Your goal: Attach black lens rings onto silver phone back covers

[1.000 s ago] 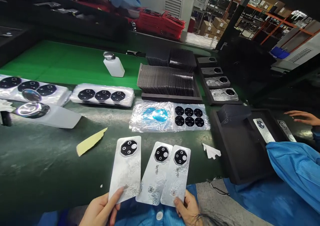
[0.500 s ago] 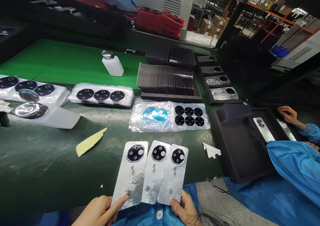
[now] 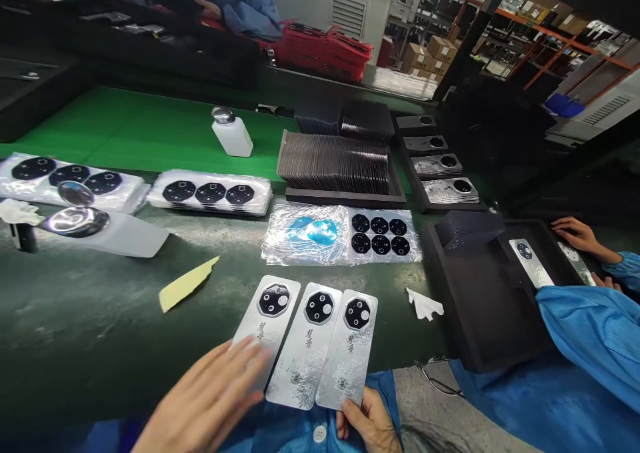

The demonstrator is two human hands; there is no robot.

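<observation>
One stack of plastic sheets (image 3: 70,178) with black discs lies at nine o'clock in the view, and a white bottle (image 3: 137,235) with a silver cap is just in front of it. A torn piece of yellow paper (image 3: 187,285) lies on the dark table (image 3: 90,319), between eight and nine o'clock. The person's left hand (image 3: 203,386), between seven and eight, is blurred, its fingers stretched across the lower part of the left panel (image 3: 273,329); whether it grips that panel, I cannot tell. A second stack (image 3: 210,199) sits at nine, nearer the centre, and a small bottle (image 3: 233,138) stands at ten on a green mat (image 3: 135,126). The left panel, silver with a black camera window, is at seven. At six, just beside it, is the matching middle panel (image 3: 301,353). The right panel (image 3: 349,349), between five and six, touches the middle one; the right hand (image 3: 367,419) pinches its bottom end, thumb in front. A flat sheet (image 3: 380,235) with six black discs lies between three and four. At four are a white paper scrap (image 3: 424,304) and a black tray (image 3: 487,306). Another person's hand (image 3: 577,235) is at three.
</observation>
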